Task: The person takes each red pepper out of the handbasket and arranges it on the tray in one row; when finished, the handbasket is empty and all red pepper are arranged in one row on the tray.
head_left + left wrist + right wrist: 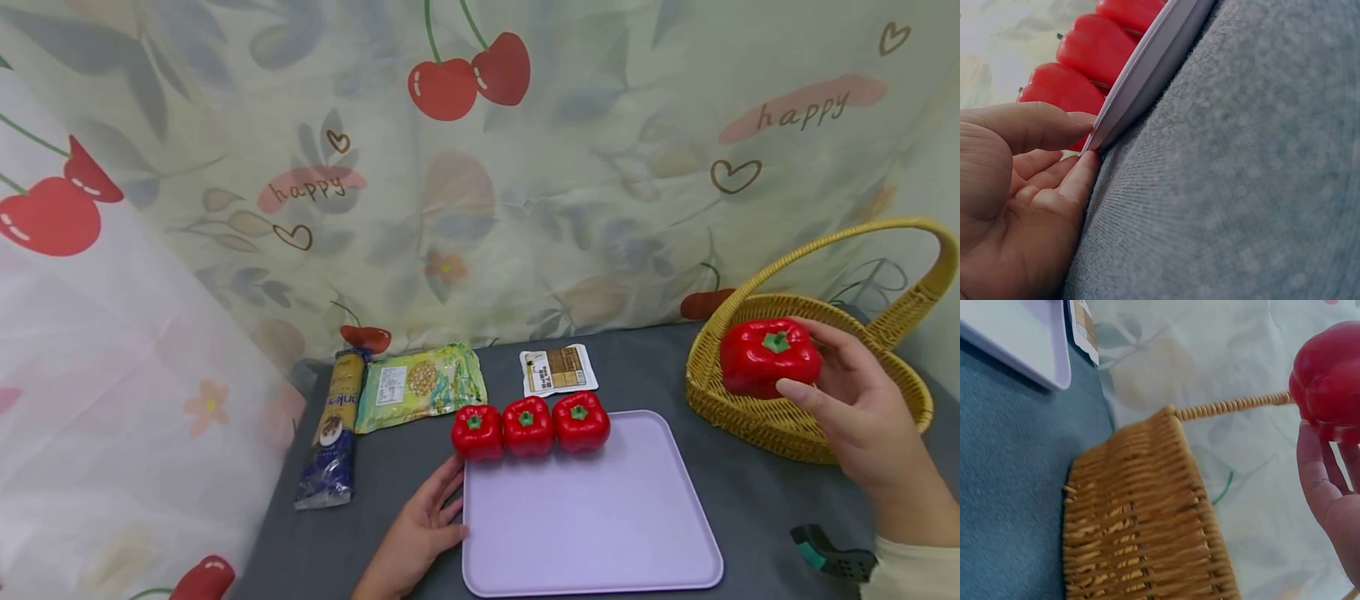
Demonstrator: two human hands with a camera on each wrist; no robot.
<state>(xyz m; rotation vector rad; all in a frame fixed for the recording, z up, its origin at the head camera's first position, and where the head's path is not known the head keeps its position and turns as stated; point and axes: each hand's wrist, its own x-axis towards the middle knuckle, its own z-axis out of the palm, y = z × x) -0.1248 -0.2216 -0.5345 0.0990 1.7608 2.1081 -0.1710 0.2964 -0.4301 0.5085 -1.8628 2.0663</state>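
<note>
My right hand (870, 408) grips a red bell pepper (770, 357) by its side, up in the air in front of the wicker basket (750, 433). In the right wrist view the same pepper (1329, 381) sits against the fingers. With thumb and fingers, my left hand (420, 525) pinches the left rim of a lilac tray (585, 525); the left wrist view shows the tray rim (1141, 75) between them. Along the tray's far edge stand three more red peppers in a row: left (477, 433), middle (528, 427) and right (581, 422).
Behind the tray lie a green-yellow food packet (423, 387) and a small white-brown packet (558, 370). A long blue-gold packet (333, 433) lies at the left. The basket's tall handle (840, 233) arches up at the right. A black-teal strap (828, 554) is near the right wrist.
</note>
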